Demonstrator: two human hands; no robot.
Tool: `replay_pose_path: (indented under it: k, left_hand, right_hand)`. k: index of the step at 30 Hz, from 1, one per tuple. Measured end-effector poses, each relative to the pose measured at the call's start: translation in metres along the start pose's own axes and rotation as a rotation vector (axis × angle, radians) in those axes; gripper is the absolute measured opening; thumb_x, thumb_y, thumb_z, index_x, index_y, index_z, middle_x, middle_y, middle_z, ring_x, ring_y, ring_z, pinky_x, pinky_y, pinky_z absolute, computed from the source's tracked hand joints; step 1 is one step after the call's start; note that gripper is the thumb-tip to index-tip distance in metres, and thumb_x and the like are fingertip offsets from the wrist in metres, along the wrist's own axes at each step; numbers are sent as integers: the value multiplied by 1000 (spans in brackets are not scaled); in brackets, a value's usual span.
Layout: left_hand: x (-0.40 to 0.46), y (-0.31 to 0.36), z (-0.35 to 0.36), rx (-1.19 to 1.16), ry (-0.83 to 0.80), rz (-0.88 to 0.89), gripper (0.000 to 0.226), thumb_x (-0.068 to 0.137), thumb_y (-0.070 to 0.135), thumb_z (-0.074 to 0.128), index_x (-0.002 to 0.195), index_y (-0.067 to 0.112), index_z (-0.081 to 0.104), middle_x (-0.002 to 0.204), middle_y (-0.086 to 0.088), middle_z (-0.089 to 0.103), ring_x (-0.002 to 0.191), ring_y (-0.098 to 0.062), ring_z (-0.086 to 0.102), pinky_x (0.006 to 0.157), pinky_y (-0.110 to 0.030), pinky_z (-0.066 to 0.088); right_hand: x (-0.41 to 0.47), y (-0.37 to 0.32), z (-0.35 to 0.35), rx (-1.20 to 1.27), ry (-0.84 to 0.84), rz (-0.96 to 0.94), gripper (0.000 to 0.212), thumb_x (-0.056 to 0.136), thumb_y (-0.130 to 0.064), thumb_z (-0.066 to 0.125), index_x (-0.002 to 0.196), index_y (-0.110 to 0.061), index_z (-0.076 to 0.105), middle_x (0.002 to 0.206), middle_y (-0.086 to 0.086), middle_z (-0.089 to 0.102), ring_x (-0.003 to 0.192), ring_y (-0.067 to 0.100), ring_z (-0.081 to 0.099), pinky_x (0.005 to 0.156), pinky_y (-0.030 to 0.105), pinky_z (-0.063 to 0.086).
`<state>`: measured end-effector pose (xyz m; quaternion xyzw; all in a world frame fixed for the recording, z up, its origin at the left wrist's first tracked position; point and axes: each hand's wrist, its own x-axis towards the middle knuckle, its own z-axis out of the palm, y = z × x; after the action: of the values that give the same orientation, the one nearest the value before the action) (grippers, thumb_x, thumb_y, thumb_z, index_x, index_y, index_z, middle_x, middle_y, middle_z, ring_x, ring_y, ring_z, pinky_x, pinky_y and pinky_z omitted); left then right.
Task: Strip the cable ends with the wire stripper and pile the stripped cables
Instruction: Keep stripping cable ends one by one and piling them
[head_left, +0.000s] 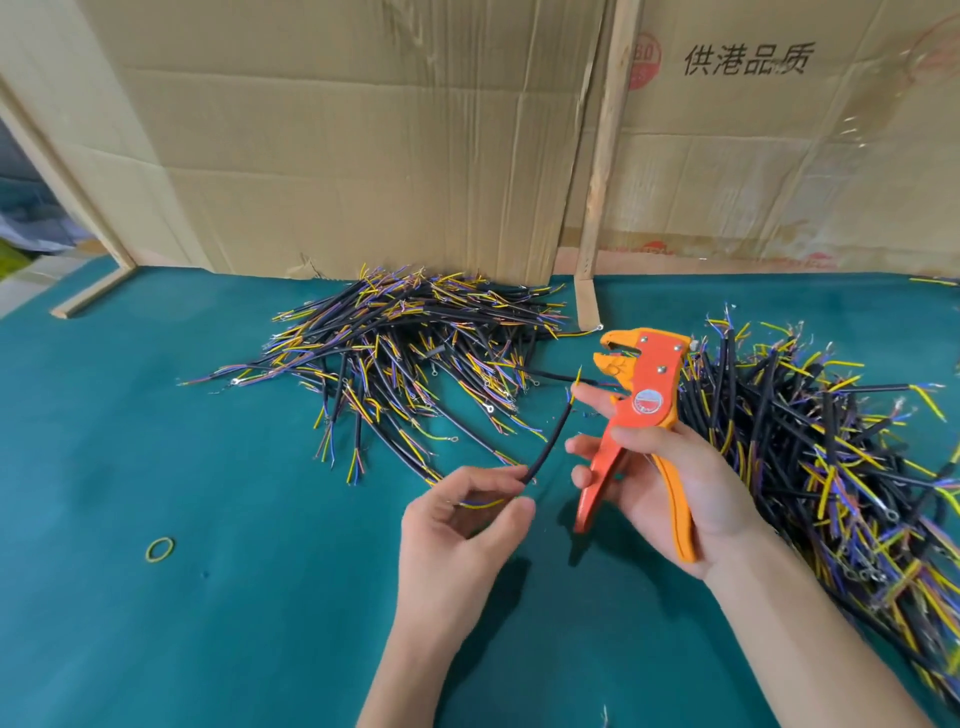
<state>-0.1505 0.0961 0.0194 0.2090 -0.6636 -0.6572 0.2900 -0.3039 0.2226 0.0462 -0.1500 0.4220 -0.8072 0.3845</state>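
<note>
Fingers of the right hand (670, 478) wrap the handles of the orange wire stripper (636, 415), whose jaws stand open and point up and left; the thumb and fingertips of the left hand (457, 525) pinch the lower end of one short black cable (545, 444), which rises slanting toward the stripper's head but does not yet reach it

Going by size: the green table mat (208, 597) carries everything, with flattened cardboard (337, 130) standing behind it. On the right, a big heap of cables (831, 467) lies just behind the right hand; a second pile (405, 353) spreads in the middle, farther back. Which pile is the stripped one I cannot tell. A small yellow rubber band (160, 550) lies apart at the left

I judge the cable light and fairly stiff over so short a length, with thin coloured cores that bend easily. Best held on the black sheath, close to the end being fed, so it does not flex away from the jaws

Both forearms come in from the lower edge, the left palm turned partly up, the right wrist cocked so the tool stands nearly upright
</note>
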Motion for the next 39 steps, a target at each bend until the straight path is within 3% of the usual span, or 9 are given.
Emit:
replay_pose_path:
  k: [4,7,12,17,20,22,26,30,39]
  left_hand:
    - [-5,17,-18,30,-359,-158,40,78,48,73,115,32,73,112,0,77,112,-14,69,93,-24,54]
    - [1,34,-25,287,-362,-156,39,77,54,71,104,27,78,103,5,76,106,-12,70,100,-37,53]
    - [10,68,-29,800,-453,-64,14,85,40,66,83,27,63,82,3,69,87,-19,66,87,-41,53]
    - [5,90,-39,1132,-364,-85,35,72,66,51,92,37,54,95,23,65,100,-1,61,88,-33,50]
    - [19,74,-2,873,-122,98,15,90,41,63,103,34,63,103,17,70,100,-11,66,90,-36,52]
    - [30,57,28,575,-105,20,17,96,26,65,113,24,68,101,7,74,93,-14,70,89,-36,54]
    - [40,29,56,-31,19,-88,3,98,15,66,97,17,69,79,-8,74,57,-19,65,53,-32,55]
    - [46,15,62,-35,151,43,11,98,19,65,103,28,62,74,-5,72,56,-18,59,55,-36,52]
    - [63,4,52,138,53,200,5,100,25,62,97,29,63,81,-21,69,66,-31,57,72,-52,54]
  right_hand:
    - [-3,-11,-7,29,-40,-3,54,74,-14,68,125,2,69,119,22,69,80,29,67,67,35,57]
    - [-4,-14,-11,31,-101,-10,56,75,-10,71,128,5,64,139,15,63,83,27,68,67,36,57]
    - [-6,-15,-11,4,-186,-3,52,77,-17,75,126,0,69,142,15,60,85,27,68,70,37,56]
    - [-6,-17,-12,5,-177,20,59,74,-19,74,129,1,66,126,17,67,83,26,67,70,36,56]
    - [-7,-14,-5,-12,-196,25,60,75,-20,69,131,0,65,129,16,67,84,25,68,69,37,57]
    - [-7,-13,-1,-26,-208,53,61,73,-20,70,131,-2,65,105,22,68,83,26,68,70,37,57]
    - [-8,-15,3,-72,-208,64,61,75,-19,71,133,-2,64,90,21,62,78,27,66,70,37,56]
    - [-5,-12,6,-83,-187,63,58,75,-15,74,131,-3,66,88,20,63,77,30,65,69,40,55]
    - [-3,-5,8,-133,-144,94,49,71,-11,77,119,-5,73,82,22,62,73,35,65,65,42,55]
